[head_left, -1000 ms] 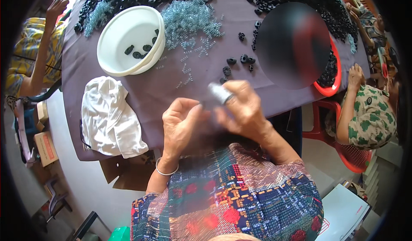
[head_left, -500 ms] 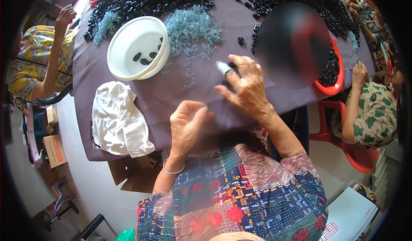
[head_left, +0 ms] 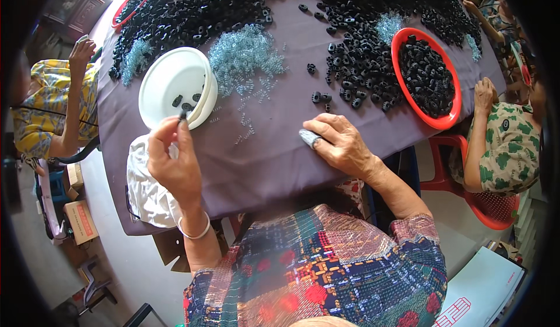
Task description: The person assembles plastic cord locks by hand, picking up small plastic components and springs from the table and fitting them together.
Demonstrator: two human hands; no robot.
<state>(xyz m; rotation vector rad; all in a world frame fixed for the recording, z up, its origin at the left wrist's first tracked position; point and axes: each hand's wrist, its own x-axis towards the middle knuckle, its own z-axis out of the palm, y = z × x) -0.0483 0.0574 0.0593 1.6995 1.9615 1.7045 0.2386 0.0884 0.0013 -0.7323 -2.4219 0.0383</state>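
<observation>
My left hand (head_left: pixel 174 161) is raised over the near rim of a white bowl (head_left: pixel 206 117), pinching a small black plastic part (head_left: pixel 183 115) between thumb and forefinger. Several similar black parts (head_left: pixel 186 106) lie inside the bowl. To the right, my right hand (head_left: pixel 341 143) rests low over the purple tablecloth with its fingers bent together. A whitish wrap (head_left: pixel 310 139) covers one of its fingers. Whatever is under those fingertips is hidden. Just beyond them lie a few loose black parts (head_left: pixel 318 97). A pile of small clear-blue springs (head_left: pixel 245 53) sits right of the bowl.
A white cloth (head_left: pixel 149 196) lies at the table's near left, partly behind my left forearm. Black parts (head_left: pixel 359 53) are heaped across the far side. A red basin (head_left: pixel 398 73) full of them stands at right. Other people sit left (head_left: pixel 64 105) and right (head_left: pixel 507 152).
My left hand has moved left and up to the bowl with the small black part. My right hand has come down nearer the tablecloth, its fingers drawn closer together.
</observation>
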